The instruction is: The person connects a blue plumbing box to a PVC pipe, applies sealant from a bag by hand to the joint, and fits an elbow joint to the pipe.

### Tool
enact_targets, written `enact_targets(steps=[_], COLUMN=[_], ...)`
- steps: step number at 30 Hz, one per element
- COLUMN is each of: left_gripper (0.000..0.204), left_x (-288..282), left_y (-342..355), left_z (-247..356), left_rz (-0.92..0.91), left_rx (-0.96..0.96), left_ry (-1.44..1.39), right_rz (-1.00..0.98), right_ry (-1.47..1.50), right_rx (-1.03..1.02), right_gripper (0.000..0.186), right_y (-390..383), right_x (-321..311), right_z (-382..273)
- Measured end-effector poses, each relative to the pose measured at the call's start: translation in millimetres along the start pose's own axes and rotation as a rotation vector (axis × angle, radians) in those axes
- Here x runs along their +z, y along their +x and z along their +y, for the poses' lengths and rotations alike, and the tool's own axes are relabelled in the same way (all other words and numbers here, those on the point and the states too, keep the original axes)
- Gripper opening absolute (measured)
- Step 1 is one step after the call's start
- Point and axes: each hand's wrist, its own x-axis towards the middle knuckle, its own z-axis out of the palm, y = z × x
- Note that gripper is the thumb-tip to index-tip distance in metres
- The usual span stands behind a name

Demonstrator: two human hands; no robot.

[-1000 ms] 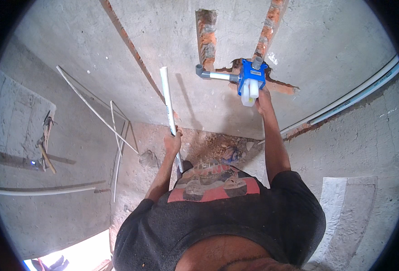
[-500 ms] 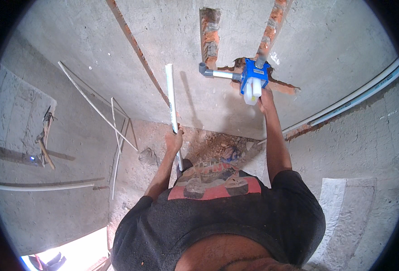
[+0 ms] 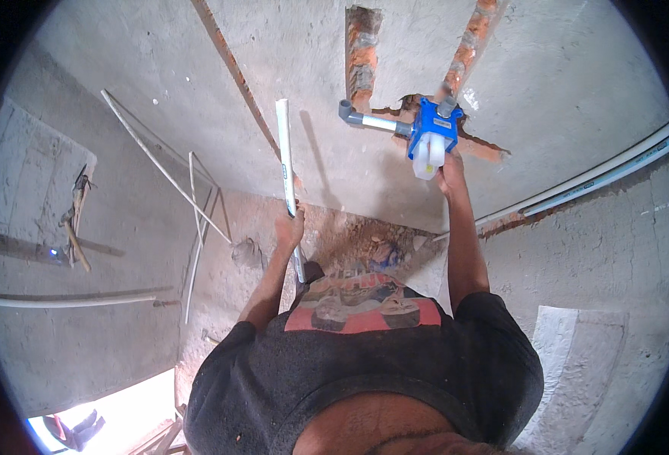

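My left hand (image 3: 289,226) is closed around a long white pipe (image 3: 284,136), held upright in front of the grey wall. My right hand (image 3: 450,168) grips the underside of a blue box (image 3: 425,114) with translucent white plastic inserts (image 3: 428,158); some fingers are hidden behind it. The box sits at a jagged broken-out recess in the wall. A short white pipe (image 3: 380,121) runs left from it to a grey elbow (image 3: 346,111), and a grey fitting (image 3: 446,105) sticks out of its top, below a channel cut through red brick.
Thin white pipes (image 3: 156,171) lean at the left. A hammer (image 3: 76,243) rests at a left-wall cutout. Rubble (image 3: 334,239) lies on the floor along the wall. Two conduits (image 3: 577,186) run along the right. Dark, indistinct shapes (image 3: 76,432) show in the bright opening at lower left.
The view has shifted slightly, so the blue box and my right hand appear a little farther right. Both hands keep their holds on the pipe and the box.
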Motion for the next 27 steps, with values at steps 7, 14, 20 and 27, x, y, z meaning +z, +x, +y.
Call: enact_targets(steps=[7,14,20,27], left_gripper=[0.035,0.035,0.036,0.039], left_x=[-13.6,-18.9,-16.8,-16.0], left_y=[1.7,-14.1,-22.5,-26.0], left_z=[-23.7,-25.7,-39.9,-40.5], left_rz=[0.031,-0.016,-0.011,-0.102], left_rx=[-0.008,-0.066,-0.038,-0.183], left_ry=[0.086,0.127,0.155,0.181], right_rz=[-0.002,0.021,0.050,0.032], right_ry=[-0.036,-0.010,-0.062,-0.088], right_rx=[0.015,-0.008,0.025,0.030], right_gripper=[0.034,0.033,0.037,0.037], right_y=[-5.5,1.2,8.5,10.0], right_x=[16.7,4.6,3.7,1.1], right_z=[-12.2,-2.3,-4.0,-4.7])
